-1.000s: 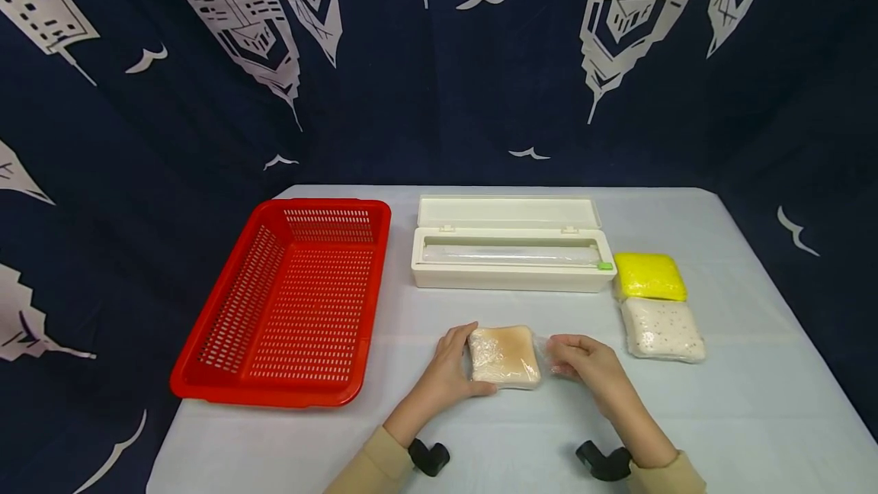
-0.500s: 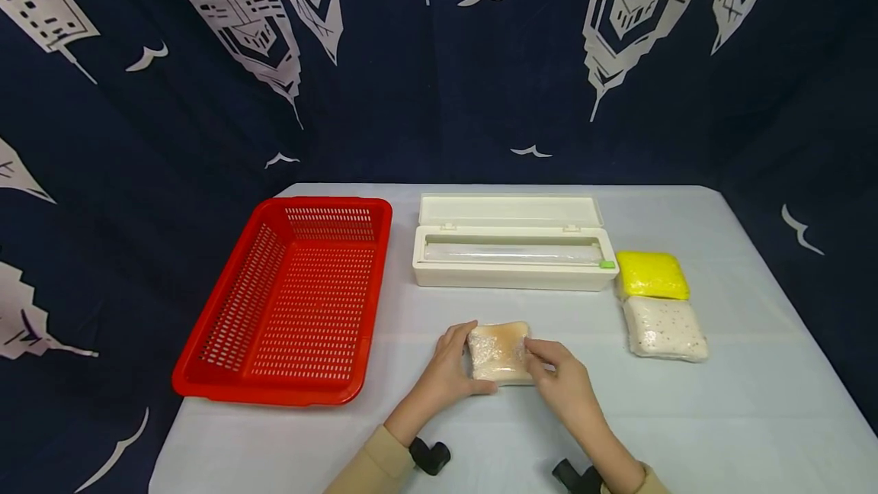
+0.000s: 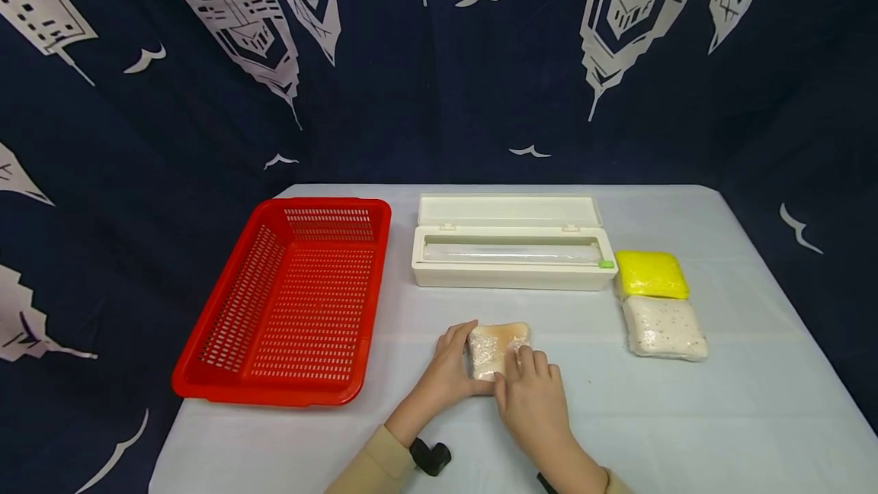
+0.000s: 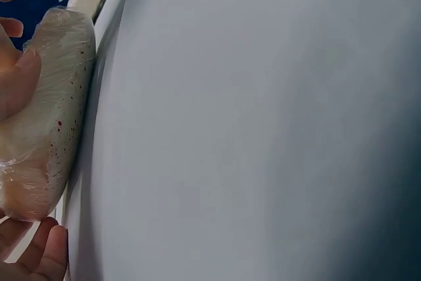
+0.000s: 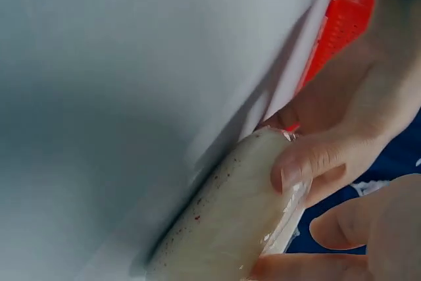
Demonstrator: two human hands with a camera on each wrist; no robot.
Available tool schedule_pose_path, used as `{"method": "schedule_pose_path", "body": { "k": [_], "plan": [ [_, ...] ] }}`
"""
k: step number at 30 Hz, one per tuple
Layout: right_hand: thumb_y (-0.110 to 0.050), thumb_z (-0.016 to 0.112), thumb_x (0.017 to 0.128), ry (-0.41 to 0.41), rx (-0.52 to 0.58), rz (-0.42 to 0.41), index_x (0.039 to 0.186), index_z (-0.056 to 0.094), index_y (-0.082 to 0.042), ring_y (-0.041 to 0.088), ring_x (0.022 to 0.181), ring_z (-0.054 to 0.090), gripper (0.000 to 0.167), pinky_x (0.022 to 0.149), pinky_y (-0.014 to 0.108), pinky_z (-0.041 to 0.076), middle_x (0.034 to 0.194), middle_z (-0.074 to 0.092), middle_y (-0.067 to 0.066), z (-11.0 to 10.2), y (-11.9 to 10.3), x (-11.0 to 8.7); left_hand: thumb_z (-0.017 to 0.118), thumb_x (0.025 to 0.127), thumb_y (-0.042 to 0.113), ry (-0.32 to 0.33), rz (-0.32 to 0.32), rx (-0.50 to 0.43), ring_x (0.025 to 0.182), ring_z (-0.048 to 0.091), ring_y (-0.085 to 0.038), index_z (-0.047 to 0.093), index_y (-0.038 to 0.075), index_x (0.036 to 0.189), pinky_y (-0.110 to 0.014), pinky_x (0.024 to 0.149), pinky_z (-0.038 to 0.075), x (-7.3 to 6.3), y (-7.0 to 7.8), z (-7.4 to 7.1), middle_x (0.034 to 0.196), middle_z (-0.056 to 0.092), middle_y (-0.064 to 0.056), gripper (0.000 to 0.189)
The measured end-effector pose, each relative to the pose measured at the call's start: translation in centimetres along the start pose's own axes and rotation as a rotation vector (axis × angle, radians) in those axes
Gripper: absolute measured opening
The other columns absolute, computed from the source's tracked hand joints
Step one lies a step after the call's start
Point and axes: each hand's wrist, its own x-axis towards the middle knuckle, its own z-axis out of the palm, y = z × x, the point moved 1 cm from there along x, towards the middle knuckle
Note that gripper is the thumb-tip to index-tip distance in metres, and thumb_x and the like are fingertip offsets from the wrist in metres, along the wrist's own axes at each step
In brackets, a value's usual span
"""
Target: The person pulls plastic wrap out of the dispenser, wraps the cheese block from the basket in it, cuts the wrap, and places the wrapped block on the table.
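Note:
A film-wrapped slice of bread (image 3: 488, 347), browned on top with red specks along its side, lies before me on the white table. My left hand (image 3: 447, 370) holds its left edge, thumb at the near side and fingers at the far side. On its right half rests my right hand (image 3: 536, 402), fingertips pressing the film and covering that corner. In the left wrist view the wrapped bread (image 4: 58, 97) stands edge-on with the clear film bunched at its end. The right wrist view shows my left thumb (image 5: 296, 166) on the film.
A red plastic basket (image 3: 376, 303) stands on the left. Behind the bread is a white cling film box (image 3: 511, 278), its lid raised and the roll inside. To the right lie a yellow wrapped block (image 3: 652, 274) and a speckled white wrapped one (image 3: 665, 328).
My right hand has moved left from beside the bread, bringing the loose film end over it, then down to the near right part. My left hand keeps its place.

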Motion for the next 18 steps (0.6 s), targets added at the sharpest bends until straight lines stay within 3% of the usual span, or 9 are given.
{"method": "schedule_pose_path", "body": {
  "k": [3,6,8,10,12,15,18],
  "plan": [
    [-0.017,0.071,0.084,-0.007,0.143,0.096,0.093,0.075,0.004,0.025,0.080,0.055,0.023,0.063,0.033,0.043,0.091,0.063,0.014,-0.5,1.1,0.6,0.094,0.063,0.031,-0.030,-0.008,-0.010,0.135,0.039,-0.034,0.032,0.004,0.151,-0.051,0.107,0.043,0.0,0.0,-0.1,0.149,0.040,-0.016,0.110],
    [-0.016,0.071,0.086,-0.059,0.360,0.299,0.089,0.076,0.000,0.023,0.076,0.059,0.017,0.060,0.030,0.047,0.087,0.066,0.011,-1.1,3.3,1.6,0.091,0.067,0.031,-0.080,-0.033,-0.072,0.139,0.038,-0.034,0.023,0.004,0.155,-0.051,0.108,0.042,0.0,-0.1,-0.3,0.154,0.034,-0.018,0.115],
    [-0.019,0.069,0.089,-0.137,0.480,0.451,0.095,0.074,0.000,0.023,0.079,0.062,0.021,0.062,0.030,0.049,0.090,0.068,0.011,-1.2,4.9,2.3,0.086,0.075,0.033,-0.086,-0.051,-0.148,0.138,0.041,-0.035,0.020,0.002,0.155,-0.050,0.108,0.043,0.0,-0.3,-0.5,0.154,0.034,-0.019,0.108],
    [-0.026,0.066,0.093,-0.237,0.560,0.548,0.107,0.069,0.003,0.025,0.084,0.063,0.032,0.065,0.032,0.051,0.097,0.068,0.015,-1.0,6.5,2.8,0.078,0.084,0.035,-0.060,-0.090,-0.236,0.134,0.046,-0.035,0.022,-0.001,0.154,-0.048,0.106,0.045,0.2,-0.5,-0.7,0.152,0.037,-0.021,0.097],
    [-0.036,0.065,0.094,-0.355,0.615,0.596,0.120,0.063,0.004,0.026,0.090,0.064,0.048,0.070,0.035,0.052,0.105,0.067,0.017,-0.5,7.6,3.2,0.071,0.090,0.035,-0.006,-0.140,-0.302,0.127,0.052,-0.034,0.030,-0.003,0.150,-0.045,0.101,0.049,0.5,-0.8,-0.9,0.144,0.045,-0.020,0.083],
    [-0.048,0.064,0.091,-0.510,0.675,0.596,0.133,0.053,0.007,0.023,0.092,0.063,0.070,0.073,0.035,0.052,0.113,0.066,0.019,0.6,8.3,3.4,0.068,0.092,0.035,0.060,-0.213,-0.314,0.112,0.060,-0.031,0.044,-0.004,0.141,-0.041,0.090,0.054,0.9,-1.0,-1.2,0.129,0.057,-0.018,0.067],
    [-0.050,0.068,0.087,-0.566,0.717,0.582,0.135,0.049,0.009,0.021,0.092,0.061,0.079,0.074,0.033,0.051,0.114,0.065,0.018,1.5,8.1,3.7,0.070,0.090,0.034,0.059,-0.248,-0.275,0.100,0.063,-0.025,0.053,-0.003,0.133,-0.035,0.081,0.054,1.3,-0.9,-1.3,0.114,0.063,-0.014,0.060]
  ]
}}
